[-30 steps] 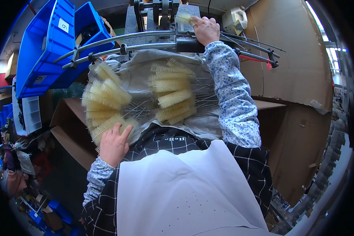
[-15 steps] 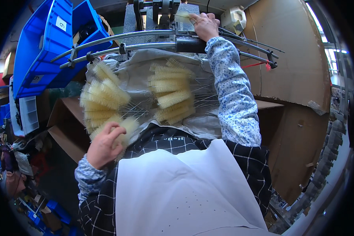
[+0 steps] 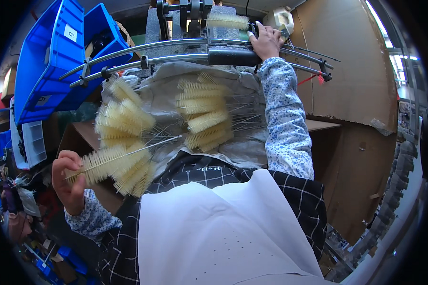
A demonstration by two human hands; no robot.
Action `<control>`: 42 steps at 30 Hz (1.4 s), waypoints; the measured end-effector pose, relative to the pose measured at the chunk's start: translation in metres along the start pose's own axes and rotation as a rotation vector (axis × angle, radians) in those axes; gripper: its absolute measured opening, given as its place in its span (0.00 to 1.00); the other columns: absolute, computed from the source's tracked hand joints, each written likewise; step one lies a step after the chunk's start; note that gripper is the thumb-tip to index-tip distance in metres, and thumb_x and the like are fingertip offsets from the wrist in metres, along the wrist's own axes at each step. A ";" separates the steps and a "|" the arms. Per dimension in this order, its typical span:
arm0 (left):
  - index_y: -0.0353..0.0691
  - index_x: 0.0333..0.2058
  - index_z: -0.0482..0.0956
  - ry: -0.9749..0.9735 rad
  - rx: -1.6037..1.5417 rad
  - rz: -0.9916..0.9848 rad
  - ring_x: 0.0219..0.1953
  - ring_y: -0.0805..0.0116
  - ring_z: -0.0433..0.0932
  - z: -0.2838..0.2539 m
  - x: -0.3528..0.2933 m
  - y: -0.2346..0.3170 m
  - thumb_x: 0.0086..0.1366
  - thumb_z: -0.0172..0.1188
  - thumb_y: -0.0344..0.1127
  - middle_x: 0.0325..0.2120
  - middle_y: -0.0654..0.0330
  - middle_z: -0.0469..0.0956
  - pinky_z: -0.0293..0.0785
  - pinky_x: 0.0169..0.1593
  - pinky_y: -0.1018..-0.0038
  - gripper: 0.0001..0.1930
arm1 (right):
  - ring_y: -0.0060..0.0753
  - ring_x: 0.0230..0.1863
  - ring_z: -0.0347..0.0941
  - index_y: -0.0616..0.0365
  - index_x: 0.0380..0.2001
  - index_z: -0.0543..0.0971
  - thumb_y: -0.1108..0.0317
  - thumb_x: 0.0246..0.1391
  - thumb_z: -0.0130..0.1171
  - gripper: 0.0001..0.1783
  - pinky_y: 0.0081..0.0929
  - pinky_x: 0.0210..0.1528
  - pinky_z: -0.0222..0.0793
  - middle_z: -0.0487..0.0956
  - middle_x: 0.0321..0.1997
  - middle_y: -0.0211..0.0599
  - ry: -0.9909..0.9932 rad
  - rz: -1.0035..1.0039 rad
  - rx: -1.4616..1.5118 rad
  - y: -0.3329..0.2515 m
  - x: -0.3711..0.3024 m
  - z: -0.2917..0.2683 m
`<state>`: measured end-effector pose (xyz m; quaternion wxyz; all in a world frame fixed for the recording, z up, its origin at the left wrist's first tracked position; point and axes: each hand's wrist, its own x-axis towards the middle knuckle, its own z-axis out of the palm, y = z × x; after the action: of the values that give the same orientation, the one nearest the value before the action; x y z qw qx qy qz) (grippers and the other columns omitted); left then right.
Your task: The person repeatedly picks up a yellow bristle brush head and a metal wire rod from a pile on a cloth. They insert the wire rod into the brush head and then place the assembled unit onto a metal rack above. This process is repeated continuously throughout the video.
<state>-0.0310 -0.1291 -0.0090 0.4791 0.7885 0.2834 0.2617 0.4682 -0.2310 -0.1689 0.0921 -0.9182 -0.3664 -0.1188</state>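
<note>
The left hand (image 3: 69, 180) pinches a fluffy brush (image 3: 102, 165) by the pile (image 3: 123, 116) — likely picking it up, with a clear lift needed next — while the right hand (image 3: 266, 42), grip hard to tell, is by another brush (image 3: 228, 21).

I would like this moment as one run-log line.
left hand: holds brush by bristled end | right hand: at stem end of second brush | more brushes: on grey cloth

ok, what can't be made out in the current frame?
All head view:
Upper brush: stem end can't be traced past the right hand's grip.
Machine: top cut off by upper edge.
Blue bin nearer it: contents too dark and small.
White sheet: bottom cut off by lower edge.
</note>
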 end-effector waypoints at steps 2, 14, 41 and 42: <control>0.39 0.28 0.61 0.018 -0.089 -0.001 0.28 0.73 0.58 0.004 0.005 -0.002 0.39 0.50 0.33 0.27 0.57 0.58 0.56 0.36 0.78 0.14 | 0.38 0.50 0.60 0.49 0.47 0.69 0.58 0.44 0.52 0.24 0.40 0.50 0.51 0.70 0.47 0.35 0.020 -0.005 0.113 0.005 -0.002 0.000; 0.39 0.27 0.59 0.224 -0.357 0.011 0.23 0.76 0.56 0.011 0.007 0.000 0.39 0.50 0.36 0.24 0.58 0.58 0.53 0.28 0.82 0.15 | 0.37 0.45 0.68 0.53 0.43 0.73 0.67 0.43 0.50 0.19 0.38 0.47 0.58 0.73 0.42 0.36 0.058 -0.056 0.260 -0.039 -0.005 0.008; 0.36 0.32 0.63 0.085 -0.254 0.003 0.35 0.72 0.63 0.032 0.035 -0.007 0.44 0.47 0.29 0.31 0.55 0.64 0.58 0.44 0.77 0.13 | 0.39 0.41 0.72 0.49 0.38 0.76 0.59 0.44 0.51 0.16 0.38 0.43 0.65 0.75 0.40 0.38 -0.016 -0.095 0.273 0.009 0.012 0.007; 0.36 0.33 0.63 0.079 -0.258 -0.006 0.35 0.72 0.63 0.033 0.037 -0.005 0.44 0.47 0.29 0.32 0.55 0.65 0.58 0.44 0.77 0.14 | 0.40 0.39 0.72 0.49 0.36 0.76 0.57 0.45 0.50 0.16 0.36 0.43 0.66 0.76 0.38 0.40 -0.096 -0.085 0.277 0.017 0.020 0.001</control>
<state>0.0168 -0.1216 -0.0218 0.5656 0.7087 0.2682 0.3253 0.4941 -0.2303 -0.1659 0.1952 -0.8850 -0.4219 -0.0268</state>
